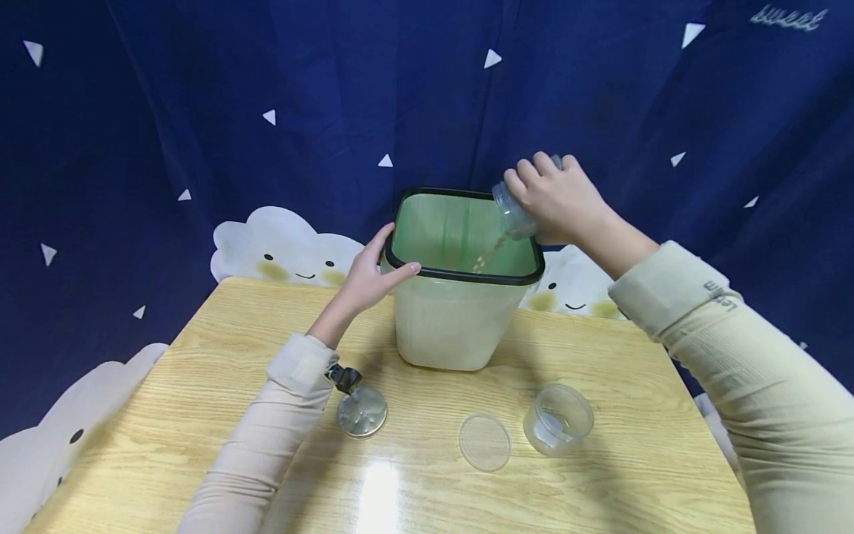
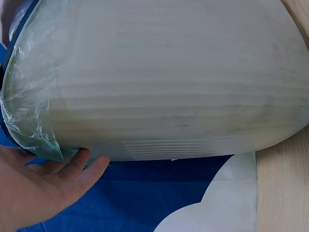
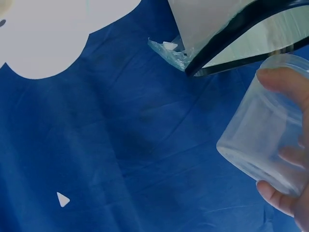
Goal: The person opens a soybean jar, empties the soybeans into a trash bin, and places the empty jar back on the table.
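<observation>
A pale trash bin [image 1: 460,319] with a black rim and a green liner bag [image 2: 36,96] stands upright at the table's back. At its left corner, my left hand [image 1: 371,277] touches the rim, thumb across the front edge and fingers spread along the outer side. My right hand [image 1: 557,199] grips a clear plastic jar [image 3: 263,130], tilted mouth-down over the bin's right rim. Small brownish bits [image 1: 490,254] fall from the jar into the bin. What lies at the bin's bottom is hidden by its front wall.
On the wooden table [image 1: 574,489] a clear round tub [image 1: 579,424] stands at the right front, beside a clear flat lid [image 1: 484,443]. A shiny silvery disc [image 1: 362,411] lies near my left wrist. Behind the table hangs a blue curtain [image 1: 320,96] with white clouds.
</observation>
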Available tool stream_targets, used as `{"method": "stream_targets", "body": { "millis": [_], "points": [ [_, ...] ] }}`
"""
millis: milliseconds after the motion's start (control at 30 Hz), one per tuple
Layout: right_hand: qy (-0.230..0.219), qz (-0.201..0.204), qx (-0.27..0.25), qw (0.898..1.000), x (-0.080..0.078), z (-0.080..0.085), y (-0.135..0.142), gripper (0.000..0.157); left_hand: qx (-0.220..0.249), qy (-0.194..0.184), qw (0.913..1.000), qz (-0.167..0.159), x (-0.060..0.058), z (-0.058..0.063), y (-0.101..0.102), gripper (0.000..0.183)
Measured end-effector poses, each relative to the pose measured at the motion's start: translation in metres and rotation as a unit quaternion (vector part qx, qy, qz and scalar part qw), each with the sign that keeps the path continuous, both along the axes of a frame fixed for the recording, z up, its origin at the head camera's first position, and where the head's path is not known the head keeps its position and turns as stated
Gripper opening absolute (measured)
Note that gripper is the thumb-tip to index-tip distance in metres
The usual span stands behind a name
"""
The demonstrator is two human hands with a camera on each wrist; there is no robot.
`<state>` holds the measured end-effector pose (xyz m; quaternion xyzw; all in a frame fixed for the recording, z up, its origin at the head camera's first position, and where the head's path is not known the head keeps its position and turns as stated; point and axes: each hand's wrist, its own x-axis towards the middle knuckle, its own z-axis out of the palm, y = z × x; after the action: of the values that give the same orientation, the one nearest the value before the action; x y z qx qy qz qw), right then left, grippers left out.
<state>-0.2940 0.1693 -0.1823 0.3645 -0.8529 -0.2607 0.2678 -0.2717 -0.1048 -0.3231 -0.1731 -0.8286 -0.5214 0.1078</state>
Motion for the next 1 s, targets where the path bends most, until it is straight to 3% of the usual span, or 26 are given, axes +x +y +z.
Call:
{"method": "stream_targets", "body": {
  "millis": [167,300,500,667,867,1000],
  "points": [
    [0.028,0.038,0.028,0.998,-0.0005,-0.0033,-0.0052,0.061,0.001,-0.003,1.0000,0.000,-0.0006,-0.0014,0.0002,0.080],
    [0.035,0.046,0.034,0.998,0.0001,-0.0044,-0.0074,0.057,0.001,-0.005,1.0000,0.000,-0.0010,-0.0026,0.0002,0.080],
    [0.007,0.008,0.003,1.000,0.0040,-0.0033,-0.0056,0.073,0.003,-0.003,1.0000,0.001,-0.0013,-0.0033,0.0001,0.079],
    [0.041,-0.009,-0.068,0.997,0.0064,-0.0020,-0.0079,0.083,0.001,-0.003,1.0000,0.001,-0.0010,-0.0026,-0.0003,0.079],
    [-0.006,-0.010,-0.007,1.000,0.0048,-0.0054,-0.0098,0.077,0.001,0.000,1.0000,0.002,-0.0006,-0.0013,-0.0008,0.080],
    [-0.001,-0.023,-0.029,0.999,0.0040,-0.0078,-0.0096,0.078,0.001,0.001,1.0000,0.003,-0.0006,-0.0012,-0.0006,0.080]
  ]
}}
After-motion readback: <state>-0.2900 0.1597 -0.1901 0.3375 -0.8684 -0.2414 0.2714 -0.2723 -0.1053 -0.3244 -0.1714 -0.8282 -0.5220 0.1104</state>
